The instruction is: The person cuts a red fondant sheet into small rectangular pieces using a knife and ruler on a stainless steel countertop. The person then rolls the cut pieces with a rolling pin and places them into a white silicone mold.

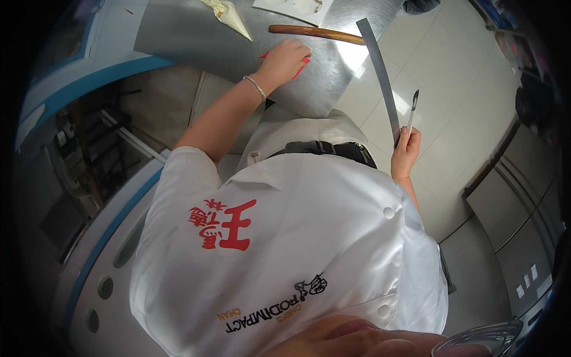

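Note:
My left hand (285, 61), with a bracelet at its wrist, rests low over the steel tabletop (192, 49). Its fingers are curled over a bright red piece (301, 69) of thin material, mostly covered by the hand. In my right hand (407, 149), held out beyond the table's edge, are a long flat grey metal strip (380, 73) like a ruler and a slim brush (412, 114) with a pale handle and dark tip. Both point away from me. A tapered wooden rod (314, 32) lies past my left hand, its right end meeting the strip in the picture.
A piping bag (229, 20) with pale filling lies on the table, left of a white moulded tray (294, 8). The tiled floor (446, 102) spreads to the right, towards steel cabinets (504, 178). A blue-edged white counter (102, 76) stands at left.

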A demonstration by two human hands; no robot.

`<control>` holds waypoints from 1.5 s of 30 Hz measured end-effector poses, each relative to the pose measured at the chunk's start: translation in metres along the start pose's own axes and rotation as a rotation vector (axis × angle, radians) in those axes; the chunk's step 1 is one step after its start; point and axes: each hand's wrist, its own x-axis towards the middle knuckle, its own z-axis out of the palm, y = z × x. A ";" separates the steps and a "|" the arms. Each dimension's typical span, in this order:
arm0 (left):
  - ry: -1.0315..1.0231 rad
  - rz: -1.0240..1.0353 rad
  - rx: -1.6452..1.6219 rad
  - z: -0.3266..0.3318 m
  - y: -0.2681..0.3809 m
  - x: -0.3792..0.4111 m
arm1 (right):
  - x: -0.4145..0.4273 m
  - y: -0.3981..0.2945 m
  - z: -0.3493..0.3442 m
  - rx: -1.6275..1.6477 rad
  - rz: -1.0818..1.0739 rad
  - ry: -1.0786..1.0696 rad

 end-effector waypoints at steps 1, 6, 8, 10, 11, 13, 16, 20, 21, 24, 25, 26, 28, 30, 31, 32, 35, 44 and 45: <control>-0.011 0.022 0.014 0.000 -0.001 0.002 | 0.000 -0.001 0.000 -0.010 -0.011 -0.001; -0.192 -0.109 0.073 -0.002 -0.003 0.012 | -0.001 0.002 -0.002 -0.015 0.009 0.001; -0.207 -0.139 0.072 -0.001 -0.003 0.015 | -0.001 0.004 -0.002 -0.005 0.009 -0.006; -0.180 -0.145 0.080 0.002 -0.002 0.017 | 0.000 0.006 -0.002 0.002 -0.008 -0.008; -0.144 -0.132 0.071 0.004 -0.001 0.017 | 0.000 0.007 -0.002 0.001 -0.003 -0.008; -0.075 -0.106 0.061 0.009 0.002 0.014 | 0.000 0.009 -0.002 -0.011 0.015 -0.002; -0.046 -0.202 0.004 0.016 0.006 0.012 | 0.001 0.011 -0.003 0.011 0.041 -0.018; -0.090 -0.364 -0.076 0.019 0.009 0.015 | 0.002 0.012 -0.002 -0.037 -0.032 -0.016; -0.099 -0.373 -0.061 0.018 0.009 0.014 | 0.002 0.012 -0.002 -0.031 -0.036 -0.018; -0.068 -0.241 -0.017 0.014 0.007 0.011 | 0.001 0.011 -0.003 -0.004 -0.007 -0.021; -0.052 -0.172 -0.005 0.012 0.008 0.009 | 0.001 0.011 -0.003 -0.002 0.039 -0.008; -0.092 -0.185 -0.004 0.010 0.009 0.007 | 0.000 0.010 -0.003 0.007 0.010 -0.019; -0.174 -0.213 -0.002 0.005 0.013 0.003 | -0.001 0.008 -0.002 0.005 0.016 -0.007; -0.033 -0.063 0.035 -0.004 0.021 0.000 | -0.002 0.006 -0.002 0.015 0.008 -0.018; 0.035 0.010 0.052 -0.010 0.026 -0.002 | -0.002 0.005 -0.002 0.013 0.027 -0.013; -0.013 -0.009 0.049 -0.016 0.032 -0.002 | -0.002 0.004 -0.002 0.006 -0.014 -0.019; -0.105 -0.106 -0.089 -0.031 0.046 -0.003 | -0.002 0.003 -0.003 -0.020 -0.046 -0.013; 0.300 -1.078 -1.481 0.008 0.049 -0.029 | 0.001 0.009 -0.005 -0.070 -0.039 -0.040; 0.308 -1.133 -1.539 0.015 0.051 -0.036 | 0.002 0.010 -0.006 -0.085 -0.061 -0.042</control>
